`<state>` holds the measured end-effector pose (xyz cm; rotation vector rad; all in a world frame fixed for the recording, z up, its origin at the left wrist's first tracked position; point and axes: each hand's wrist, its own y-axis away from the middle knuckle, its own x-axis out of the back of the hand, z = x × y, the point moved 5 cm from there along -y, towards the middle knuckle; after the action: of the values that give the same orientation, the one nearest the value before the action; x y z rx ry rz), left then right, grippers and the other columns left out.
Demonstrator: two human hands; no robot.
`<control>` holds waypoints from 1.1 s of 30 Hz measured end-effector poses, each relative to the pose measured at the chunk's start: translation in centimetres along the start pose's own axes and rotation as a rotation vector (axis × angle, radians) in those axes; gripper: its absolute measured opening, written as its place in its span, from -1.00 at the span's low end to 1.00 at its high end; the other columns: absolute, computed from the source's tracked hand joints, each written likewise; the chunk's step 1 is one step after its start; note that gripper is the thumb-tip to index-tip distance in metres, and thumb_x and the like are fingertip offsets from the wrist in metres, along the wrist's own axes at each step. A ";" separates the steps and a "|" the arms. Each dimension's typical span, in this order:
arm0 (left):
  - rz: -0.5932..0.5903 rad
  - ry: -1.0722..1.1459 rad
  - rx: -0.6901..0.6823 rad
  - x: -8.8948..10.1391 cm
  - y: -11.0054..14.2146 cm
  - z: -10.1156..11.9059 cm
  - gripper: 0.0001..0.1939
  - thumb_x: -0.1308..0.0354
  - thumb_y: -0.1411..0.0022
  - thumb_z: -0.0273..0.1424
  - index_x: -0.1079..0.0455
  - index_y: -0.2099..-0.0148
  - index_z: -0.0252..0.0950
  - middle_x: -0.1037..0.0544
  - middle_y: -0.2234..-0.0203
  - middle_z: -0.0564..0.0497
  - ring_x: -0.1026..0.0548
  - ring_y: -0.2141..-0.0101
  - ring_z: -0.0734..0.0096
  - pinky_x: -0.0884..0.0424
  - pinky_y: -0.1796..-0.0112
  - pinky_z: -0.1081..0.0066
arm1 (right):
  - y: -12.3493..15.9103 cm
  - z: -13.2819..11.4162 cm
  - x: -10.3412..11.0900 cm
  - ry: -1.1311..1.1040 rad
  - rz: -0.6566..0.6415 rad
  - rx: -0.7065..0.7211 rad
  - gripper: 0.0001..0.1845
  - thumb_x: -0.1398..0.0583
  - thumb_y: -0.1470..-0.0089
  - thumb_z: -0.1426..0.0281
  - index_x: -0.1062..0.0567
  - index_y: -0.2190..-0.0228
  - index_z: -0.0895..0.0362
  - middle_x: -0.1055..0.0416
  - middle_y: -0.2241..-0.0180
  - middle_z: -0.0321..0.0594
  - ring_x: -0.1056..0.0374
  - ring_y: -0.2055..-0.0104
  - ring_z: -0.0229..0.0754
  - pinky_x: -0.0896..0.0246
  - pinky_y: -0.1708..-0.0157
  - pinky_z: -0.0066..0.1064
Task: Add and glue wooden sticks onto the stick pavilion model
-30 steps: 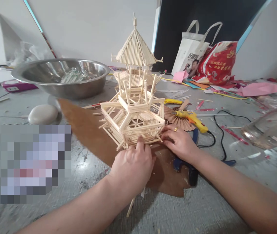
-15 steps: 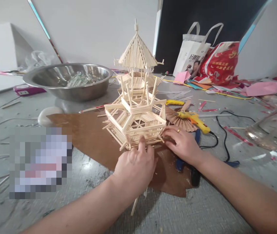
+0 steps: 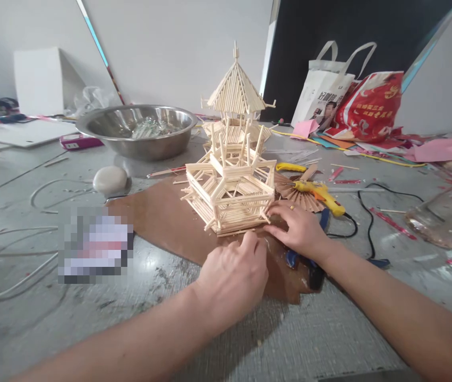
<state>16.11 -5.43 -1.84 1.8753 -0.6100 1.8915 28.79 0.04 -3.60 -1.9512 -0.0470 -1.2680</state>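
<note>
A pavilion model (image 3: 236,201) built of thin wooden sticks stands on a brown sheet (image 3: 162,217), with a pointed roof on its tallest part. Just in front of its lower edge is my left hand (image 3: 236,270), fingers curled and closed. A short length of thin wooden stick (image 3: 245,231) shows at those fingertips; the rest is hidden by the hand. At the model's right front corner, my right hand (image 3: 299,231) pinches the stick ends between thumb and fingers. A yellow glue gun (image 3: 321,196) lies beyond that hand, partly over a brown pleated fan (image 3: 301,199).
A steel basin (image 3: 138,140) with clear wrapped bits stands at back left. Nearer are a white round object (image 3: 110,180) and a blurred-out item (image 3: 98,246). At back right stand a white bag (image 3: 321,90) and a red bag (image 3: 373,106). A black cord and a clear jar (image 3: 441,212) lie right.
My left hand has drawn back from the model's front, its forefinger no longer on it. The stick that poked out below this hand is gone from there. The view has shifted slightly left.
</note>
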 end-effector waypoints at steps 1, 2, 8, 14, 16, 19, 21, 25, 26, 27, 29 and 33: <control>-0.023 0.041 0.026 -0.3 0.0 0.2 -0.70 0.25 -0.16 -0.43 -0.22 0.13 -0.32 -0.39 0.38 -0.08 -0.43 0.50 0.34 -0.34 0.55 0.38 | 0.0 0.1 -0.1 -0.020 -0.001 -0.016 -0.82 -0.16 0.10 0.34 -0.34 0.37 0.12 -0.37 0.25 -0.14 -0.29 0.16 -0.15 -0.23 0.19 -0.28; -0.044 0.084 0.062 -0.6 -0.1 0.2 -0.66 0.23 -0.14 -0.43 -0.16 0.04 -0.34 -0.40 0.40 -0.08 -0.43 0.51 0.33 -0.34 0.54 0.37 | 0.0 0.2 -0.1 -0.038 0.000 -0.029 -0.84 -0.16 0.10 0.35 -0.35 0.39 0.12 -0.36 0.25 -0.14 -0.29 0.16 -0.15 -0.23 0.19 -0.27; -0.129 0.286 0.205 -1.9 -1.8 0.3 -0.50 0.17 -0.05 -0.42 -0.03 -0.08 -0.47 -0.47 0.40 -0.19 -0.45 0.36 0.16 -0.35 0.39 0.27 | 0.0 0.5 -0.3 -0.095 -0.014 -0.036 -0.92 -0.12 0.08 0.43 -0.37 0.43 0.12 -0.35 0.25 -0.16 -0.30 0.18 -0.18 -0.22 0.18 -0.28; -0.104 0.377 0.248 -2.6 -2.7 0.6 -0.47 0.14 -0.02 -0.39 -0.02 -0.07 -0.47 -0.45 0.32 -0.24 -0.44 0.31 0.12 -0.34 0.34 0.25 | 0.0 0.5 -0.3 -0.110 -0.038 -0.017 -0.93 -0.10 0.07 0.46 -0.39 0.45 0.14 -0.35 0.28 -0.17 -0.30 0.20 -0.19 -0.22 0.19 -0.30; -0.084 0.400 0.234 -2.7 -2.8 0.7 -0.48 0.14 -0.02 -0.40 -0.03 -0.06 -0.49 -0.45 0.32 -0.25 -0.44 0.30 0.13 -0.34 0.33 0.26 | 0.0 0.5 -0.4 -0.104 -0.033 -0.013 -0.92 -0.10 0.07 0.46 -0.39 0.45 0.13 -0.36 0.27 -0.17 -0.31 0.20 -0.19 -0.22 0.19 -0.29; -0.083 0.424 0.231 -2.8 -2.8 0.6 -0.52 0.15 -0.01 -0.41 -0.07 -0.02 -0.49 -0.46 0.34 -0.25 -0.45 0.32 0.13 -0.34 0.34 0.26 | 0.0 0.5 -0.4 -0.095 -0.028 -0.013 -0.91 -0.09 0.06 0.46 -0.40 0.45 0.12 -0.36 0.27 -0.18 -0.31 0.20 -0.18 -0.22 0.18 -0.28; -0.088 0.440 0.226 -2.6 -2.7 0.6 -0.52 0.15 -0.01 -0.42 -0.07 -0.01 -0.49 -0.46 0.34 -0.25 -0.45 0.33 0.14 -0.35 0.35 0.27 | 0.0 0.5 -0.4 -0.089 -0.026 -0.012 -0.91 -0.09 0.06 0.46 -0.40 0.46 0.12 -0.37 0.27 -0.18 -0.31 0.19 -0.17 -0.22 0.18 -0.27; -0.109 0.467 0.190 -2.2 -2.8 0.7 -0.55 0.14 -0.01 -0.44 -0.09 0.01 -0.52 -0.45 0.32 -0.26 -0.44 0.29 0.17 -0.33 0.32 0.32 | 0.1 0.5 -0.4 -0.078 -0.024 -0.009 -0.91 -0.09 0.06 0.44 -0.40 0.46 0.11 -0.37 0.28 -0.18 -0.32 0.21 -0.16 -0.23 0.20 -0.27; -0.119 0.477 0.187 -2.2 -2.8 0.7 -0.56 0.13 -0.01 -0.45 -0.10 0.02 -0.51 -0.45 0.32 -0.26 -0.44 0.29 0.18 -0.33 0.31 0.33 | 0.1 0.5 -0.4 -0.074 -0.021 -0.008 -0.91 -0.09 0.06 0.44 -0.40 0.46 0.10 -0.37 0.28 -0.19 -0.32 0.22 -0.16 -0.23 0.20 -0.26; -0.129 0.490 0.189 -2.2 -2.8 0.7 -0.57 0.13 -0.01 -0.45 -0.11 0.03 -0.51 -0.45 0.32 -0.25 -0.44 0.28 0.18 -0.32 0.30 0.33 | 0.1 0.5 -0.4 -0.071 -0.017 -0.006 -0.91 -0.09 0.05 0.43 -0.40 0.46 0.10 -0.37 0.28 -0.19 -0.32 0.22 -0.16 -0.23 0.21 -0.26; -0.131 0.526 0.199 -2.3 -2.7 0.6 -0.57 0.12 -0.02 -0.44 -0.09 0.03 -0.48 -0.45 0.32 -0.24 -0.44 0.30 0.18 -0.32 0.31 0.32 | 0.1 0.6 -0.4 -0.066 -0.008 -0.005 -0.91 -0.09 0.05 0.43 -0.41 0.46 0.10 -0.37 0.29 -0.19 -0.32 0.22 -0.16 -0.23 0.21 -0.26; -0.112 0.586 0.203 -2.7 -2.7 0.4 -0.57 0.11 0.00 -0.43 -0.06 0.03 -0.44 -0.46 0.34 -0.22 -0.45 0.34 0.17 -0.33 0.36 0.31 | 0.1 0.6 -0.4 -0.062 -0.012 -0.008 -0.91 -0.09 0.06 0.43 -0.41 0.45 0.10 -0.37 0.28 -0.19 -0.32 0.21 -0.16 -0.23 0.20 -0.26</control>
<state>18.05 -3.42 -4.51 1.3115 -0.1230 2.3391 29.08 0.44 -4.09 -1.9999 -0.0857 -1.2168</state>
